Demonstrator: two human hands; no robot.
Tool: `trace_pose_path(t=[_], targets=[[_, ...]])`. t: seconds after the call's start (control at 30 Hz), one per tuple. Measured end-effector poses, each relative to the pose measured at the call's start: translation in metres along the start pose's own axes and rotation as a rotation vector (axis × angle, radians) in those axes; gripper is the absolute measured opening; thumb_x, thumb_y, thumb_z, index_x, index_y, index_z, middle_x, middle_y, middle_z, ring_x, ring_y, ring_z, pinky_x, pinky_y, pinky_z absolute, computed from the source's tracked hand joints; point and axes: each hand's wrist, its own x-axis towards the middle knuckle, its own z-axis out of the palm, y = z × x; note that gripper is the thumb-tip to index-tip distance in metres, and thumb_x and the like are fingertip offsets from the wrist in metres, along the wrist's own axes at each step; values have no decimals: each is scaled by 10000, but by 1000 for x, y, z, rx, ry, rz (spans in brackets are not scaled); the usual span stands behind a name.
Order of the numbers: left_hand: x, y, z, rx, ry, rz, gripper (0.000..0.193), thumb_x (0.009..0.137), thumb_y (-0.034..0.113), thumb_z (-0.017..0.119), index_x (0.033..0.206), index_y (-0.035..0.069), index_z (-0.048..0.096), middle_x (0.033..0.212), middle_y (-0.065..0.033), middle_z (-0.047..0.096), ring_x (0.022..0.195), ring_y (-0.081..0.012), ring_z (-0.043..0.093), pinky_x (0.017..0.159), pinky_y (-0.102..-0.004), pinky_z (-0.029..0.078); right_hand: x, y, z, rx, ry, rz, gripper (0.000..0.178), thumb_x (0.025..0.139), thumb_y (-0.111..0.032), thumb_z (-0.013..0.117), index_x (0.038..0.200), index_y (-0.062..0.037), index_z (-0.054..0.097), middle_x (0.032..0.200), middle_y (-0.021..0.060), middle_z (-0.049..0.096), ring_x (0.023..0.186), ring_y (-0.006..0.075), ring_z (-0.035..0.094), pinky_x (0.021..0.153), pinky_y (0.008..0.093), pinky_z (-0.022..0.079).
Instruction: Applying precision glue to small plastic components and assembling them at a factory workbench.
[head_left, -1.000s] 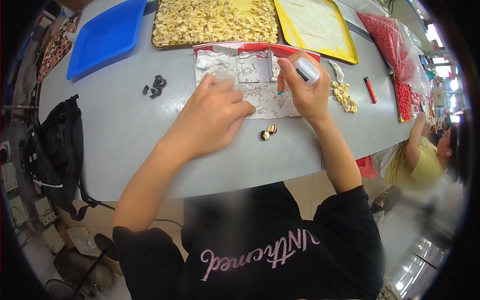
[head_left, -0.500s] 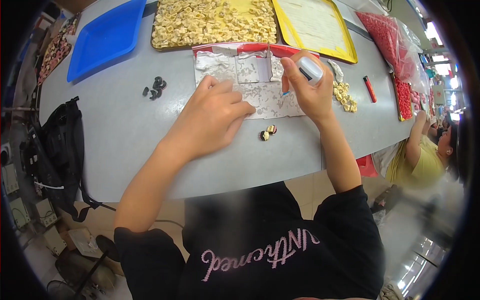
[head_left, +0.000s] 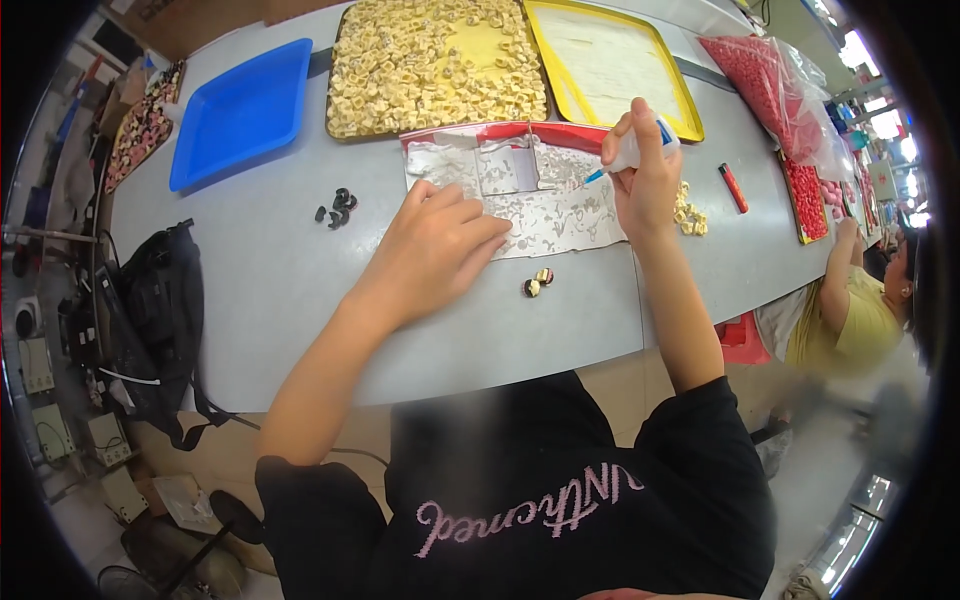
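Observation:
A squeeze bottle point(head_left: 632, 153) of clear-white plastic with a thin blue tip is gripped in my right hand point(head_left: 650, 190). Its tip points left, above the right part of a flattened white cardboard sheet point(head_left: 560, 222) covered with grey glue-like smears. My left hand point(head_left: 435, 238) lies palm down on the sheet's left part, thumb stretched out to the right; its other fingertips are partly hidden. Just in front of the sheet sit two small black-and-cream pieces point(head_left: 538, 283). Several black curved pieces point(head_left: 338, 208) lie left of my left hand.
Behind the cardboard stand a tray of cream-coloured pieces point(head_left: 430, 75) and a yellow-rimmed tray point(head_left: 690, 120). A blue tray point(head_left: 240, 115) is at the far left, a black bag point(head_left: 160, 300) nearer. More cream pieces point(head_left: 690, 215), a red marker-like stick point(head_left: 733, 188) and a bag of red pieces point(head_left: 770, 95) lie right. Another person point(head_left: 855, 300) sits at far right.
My right hand has turned the bottle so that its blue tip points left and shows above the cardboard. The whole view has shifted slightly. My left hand stays on the sheet.

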Motion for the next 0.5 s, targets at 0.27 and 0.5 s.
trace_pose_path(t=[0.27, 0.5], targets=[[2, 2, 0, 23, -26, -35, 129, 841, 139, 626, 938, 81, 688, 748, -38, 571, 793, -207, 528, 761, -342, 378, 0, 1, 3, -189, -17, -26, 325, 924, -329, 589, 706, -92, 549, 570, 19, 561, 497, 49, 447, 442, 206, 302], [0, -4, 4, 37, -40, -68, 137, 845, 131, 618, 944, 73, 692, 763, -48, 591, 784, -211, 528, 747, -337, 371, -6, 3, 7, -637, -239, -198, 272, 926, -198, 598, 711, -38, 553, 584, 6, 576, 524, 54, 495, 506, 220, 378]])
